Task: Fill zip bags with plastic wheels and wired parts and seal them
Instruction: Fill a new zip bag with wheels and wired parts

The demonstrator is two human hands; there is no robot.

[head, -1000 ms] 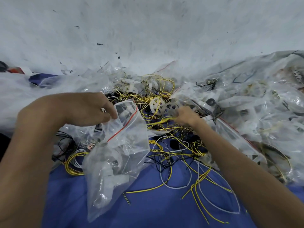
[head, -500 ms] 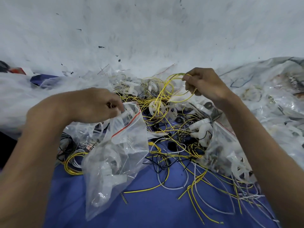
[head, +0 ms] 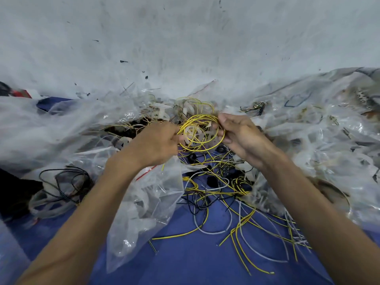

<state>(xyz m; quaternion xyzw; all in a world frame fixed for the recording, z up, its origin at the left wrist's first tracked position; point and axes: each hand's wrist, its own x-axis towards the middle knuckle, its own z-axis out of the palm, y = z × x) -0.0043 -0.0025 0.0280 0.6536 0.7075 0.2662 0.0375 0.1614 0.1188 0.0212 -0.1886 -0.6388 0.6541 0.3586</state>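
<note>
A coil of yellow wire [head: 201, 132] is held at centre, just beyond the mouth of the zip bag [head: 148, 202], which lies on the blue surface [head: 195, 260]. Its left edge is pinched by the left hand [head: 156, 145]; its right edge is gripped by the curled right hand [head: 240, 136]. The coil is judged light, springy and snag-prone, best gripped across the bundled strands. The bag is judged limp and slippery.

**Soft even light, fisheye warp**

Scene is lit evenly and fairly brightly; no source direction can be read. Only faint shadows are cast on the cloth [head: 195, 254]. Small glints are seen on the bags [head: 144, 202]. The coil [head: 199, 118] is rendered sharp; the left edge is smeared. The wall [head: 185, 38] line is bowed, lower corners stretched.
</note>
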